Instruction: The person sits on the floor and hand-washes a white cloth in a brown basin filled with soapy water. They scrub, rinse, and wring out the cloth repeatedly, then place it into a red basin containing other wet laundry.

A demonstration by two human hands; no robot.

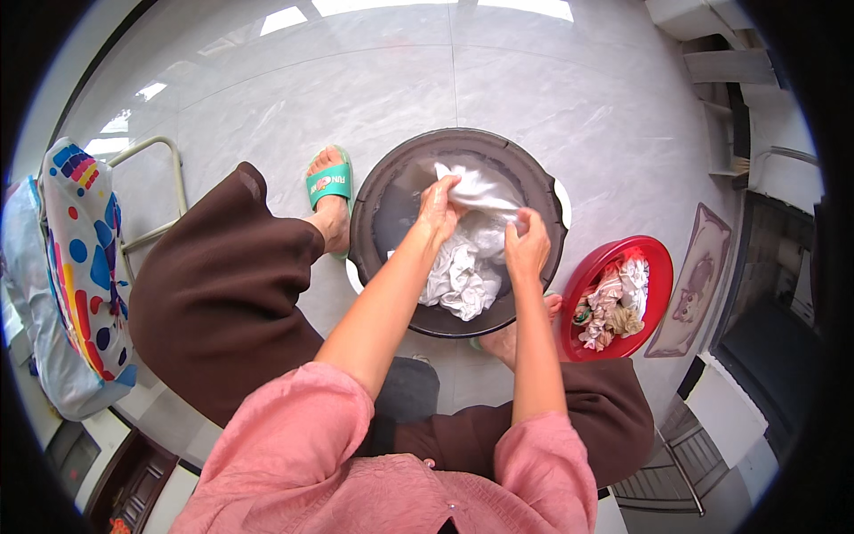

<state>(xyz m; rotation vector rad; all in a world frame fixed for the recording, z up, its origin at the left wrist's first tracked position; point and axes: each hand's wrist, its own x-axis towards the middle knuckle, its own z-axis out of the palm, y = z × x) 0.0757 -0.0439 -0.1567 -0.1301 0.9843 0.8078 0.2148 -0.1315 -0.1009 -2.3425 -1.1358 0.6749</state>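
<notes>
A dark round basin (380,180) stands on the floor between my feet, with water in it. My left hand (438,208) grips one side of a wet white cloth (480,190) stretched across the basin. The other side of that cloth is held in my right hand (527,241), thumb and fingers pinched together. Below both hands, a crumpled bundle of white fabric (464,280) lies in the basin's near part. Whether the bundle and the stretched cloth are one piece, I cannot tell.
A red plastic basin (657,263) holding crumpled laundry (610,304) sits to the right. Past it lies a mat with an animal picture (697,287). At left, patterned fabric (83,247) hangs near a metal frame (179,170). My green slipper (330,183) is left of the dark basin.
</notes>
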